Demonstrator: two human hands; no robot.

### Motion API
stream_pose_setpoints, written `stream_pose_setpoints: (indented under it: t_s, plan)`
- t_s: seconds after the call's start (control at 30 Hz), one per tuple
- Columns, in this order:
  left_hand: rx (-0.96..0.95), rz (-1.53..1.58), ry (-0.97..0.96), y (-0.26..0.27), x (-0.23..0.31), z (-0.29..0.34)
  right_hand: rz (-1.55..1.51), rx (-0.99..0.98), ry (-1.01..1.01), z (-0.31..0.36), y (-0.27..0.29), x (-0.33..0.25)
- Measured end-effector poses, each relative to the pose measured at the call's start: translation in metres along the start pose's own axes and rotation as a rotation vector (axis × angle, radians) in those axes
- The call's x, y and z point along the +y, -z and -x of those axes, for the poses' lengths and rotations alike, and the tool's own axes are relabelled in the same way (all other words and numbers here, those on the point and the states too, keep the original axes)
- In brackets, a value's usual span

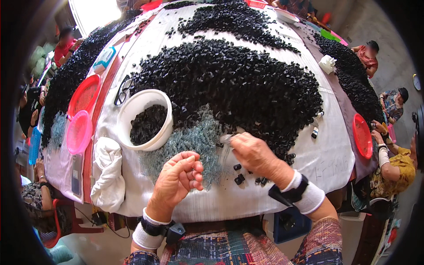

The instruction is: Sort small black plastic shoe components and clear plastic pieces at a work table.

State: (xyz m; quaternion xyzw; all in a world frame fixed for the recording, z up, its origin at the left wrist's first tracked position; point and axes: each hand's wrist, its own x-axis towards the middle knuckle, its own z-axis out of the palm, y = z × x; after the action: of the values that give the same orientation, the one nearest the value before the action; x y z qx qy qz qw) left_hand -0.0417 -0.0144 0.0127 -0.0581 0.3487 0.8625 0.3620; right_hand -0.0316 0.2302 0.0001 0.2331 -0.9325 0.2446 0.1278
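Observation:
A broad heap of small black cylindrical parts (229, 79) covers the white cloth (221, 201) before me. Spread along its near left side is a pile of small clear bluish pieces (181, 143). My left hand (179, 179) is held over the near edge of that pile, fingers curled and thumb against the index finger; whatever it pinches is too small to name. At the heap's near edge, my right hand (258, 154) has its fingers pressed together, with something pale and translucent at the tips. Several loose black parts (239, 179) lie close to it. A white tub (148, 119) holds more black parts.
Dark-framed glasses (123, 89) and a crumpled white cloth (108, 174) lie left of the tub. Pink baskets (79, 132) stand farther left, a red basket (362, 135) at right. Below the table edge is a blue crate (292, 225). Other people sit along both sides.

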Motion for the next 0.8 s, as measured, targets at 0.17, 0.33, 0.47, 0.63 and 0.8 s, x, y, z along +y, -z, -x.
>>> stream_pose_setpoints:
  t_s: [0.17,0.33,0.47,0.63,0.8]
  plan:
    - [-0.036,-0.003,0.016,0.006,-0.001,0.009,0.242,-0.113,0.061,0.001,-0.020,-0.011]
    - [0.068,-0.070,0.016,0.004,-0.001,0.006,0.229,-0.122,-0.011,0.006,-0.019,-0.006]
    - [0.045,-0.070,0.018,-0.002,-0.004,0.004,0.057,0.103,0.075,-0.007,-0.024,-0.022]
    - [0.084,-0.056,-0.011,0.002,0.000,0.009,0.088,-0.211,0.000,-0.019,-0.027,-0.024]
    - [-0.029,-0.003,0.005,0.001,0.001,0.005,0.114,-0.181,-0.047,0.003,-0.016,-0.011]
